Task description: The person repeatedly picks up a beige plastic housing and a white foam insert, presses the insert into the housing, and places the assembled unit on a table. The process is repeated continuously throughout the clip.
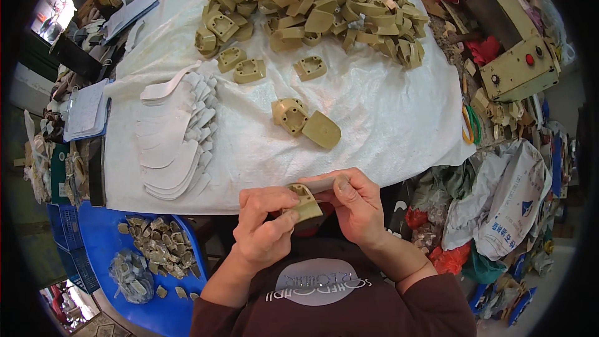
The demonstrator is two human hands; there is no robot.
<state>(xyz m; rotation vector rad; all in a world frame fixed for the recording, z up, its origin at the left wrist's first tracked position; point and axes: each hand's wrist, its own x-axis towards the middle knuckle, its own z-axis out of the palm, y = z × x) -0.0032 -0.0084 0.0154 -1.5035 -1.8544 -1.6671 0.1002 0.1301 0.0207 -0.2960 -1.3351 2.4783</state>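
My left hand (265,221) is closed around an olive plastic shoe heel (307,205) at the table's near edge, its hollowed, holed side partly showing. Between thumb and fingers, my right hand (357,206) pinches a pale grey covering strip (319,184). The strip's left end meets the top edge of the heel; whether it sticks there I cannot tell. Two more heels (321,130) lie touching each other beyond my hands. To the left, curved white covering pieces (168,131) are spread in an overlapping stack.
A large heap of olive heels (318,19) covers the back of the white-sheeted table (249,162). Several stand loose before it. At lower left is a blue tub (100,243) with small brownish pieces and a plastic bag. A metal control box (521,68) and white sacks (511,206) are on the right.
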